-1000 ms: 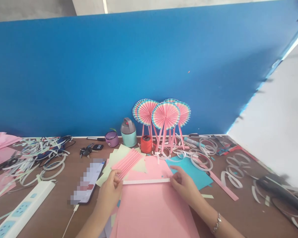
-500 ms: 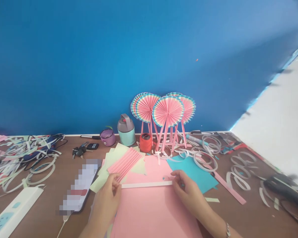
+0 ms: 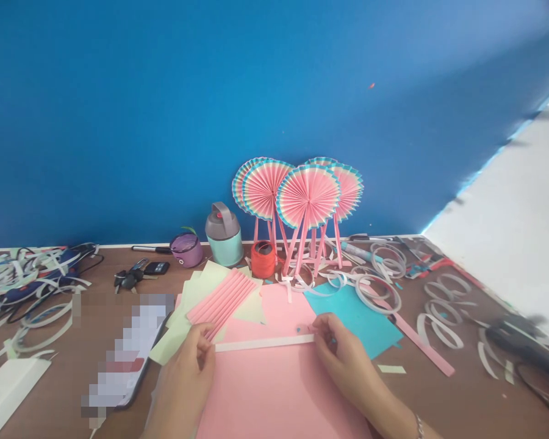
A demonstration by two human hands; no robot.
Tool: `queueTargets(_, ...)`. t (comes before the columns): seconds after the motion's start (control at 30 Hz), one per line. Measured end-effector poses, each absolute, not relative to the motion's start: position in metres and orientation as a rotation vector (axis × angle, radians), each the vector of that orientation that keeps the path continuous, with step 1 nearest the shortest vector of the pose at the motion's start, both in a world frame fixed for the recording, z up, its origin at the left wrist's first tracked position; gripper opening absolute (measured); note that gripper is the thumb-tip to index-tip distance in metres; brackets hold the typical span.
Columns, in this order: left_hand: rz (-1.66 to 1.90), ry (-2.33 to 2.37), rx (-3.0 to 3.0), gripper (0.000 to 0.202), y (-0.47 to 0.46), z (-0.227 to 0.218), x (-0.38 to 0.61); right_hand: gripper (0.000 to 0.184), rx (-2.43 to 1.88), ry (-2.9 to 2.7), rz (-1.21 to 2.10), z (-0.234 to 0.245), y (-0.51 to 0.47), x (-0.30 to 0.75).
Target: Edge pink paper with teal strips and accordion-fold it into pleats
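Note:
A white strip (image 3: pixel 264 344) lies along the top edge of a pink paper sheet (image 3: pixel 279 390) on the brown table. My left hand (image 3: pixel 187 381) pinches the strip's left end, fingers closed. My right hand (image 3: pixel 345 360) pinches its right end. A pleated pink paper (image 3: pixel 222 300) rests on pale green sheets (image 3: pixel 183 317) just behind my left hand. A teal sheet (image 3: pixel 357 317) lies behind my right hand.
Pink paper fans on sticks (image 3: pixel 302 204) stand at the blue wall, beside an orange spool (image 3: pixel 262 259), a teal container (image 3: pixel 223 235) and a purple cup (image 3: pixel 186 249). A phone (image 3: pixel 128 353), keys (image 3: pixel 132 277), a power strip (image 3: pixel 7 387) and curled tape strips (image 3: pixel 36 292) lie left; more curls (image 3: pixel 434 317) right.
The view has tilted down and shifted right, so things sit further left in the picture. Both hands keep hold of the strip's ends on the pink sheet.

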State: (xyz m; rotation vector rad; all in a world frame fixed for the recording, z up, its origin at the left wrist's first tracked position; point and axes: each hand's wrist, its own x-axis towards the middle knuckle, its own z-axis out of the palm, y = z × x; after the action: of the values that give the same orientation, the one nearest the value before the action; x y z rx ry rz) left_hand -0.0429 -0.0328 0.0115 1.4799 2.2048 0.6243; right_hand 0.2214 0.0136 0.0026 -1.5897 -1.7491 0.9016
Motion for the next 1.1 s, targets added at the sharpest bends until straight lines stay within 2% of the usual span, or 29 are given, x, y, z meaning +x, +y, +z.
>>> queueTargets(0.5, 0.48, 2.257, 1.435, 0.026, -0.0314, 0.0157, -0.0405, 0.012, -1.668, -1.878, 0.772, -0.0001, 0.0154, 0.2212)
queueTargets(1.1, 0.541, 2.253, 1.464, 0.026, -0.0341, 0.0168, -0.0382, 0.013, -1.646, -1.919, 0.751, -0.0016, 0.0142, 0.2254)
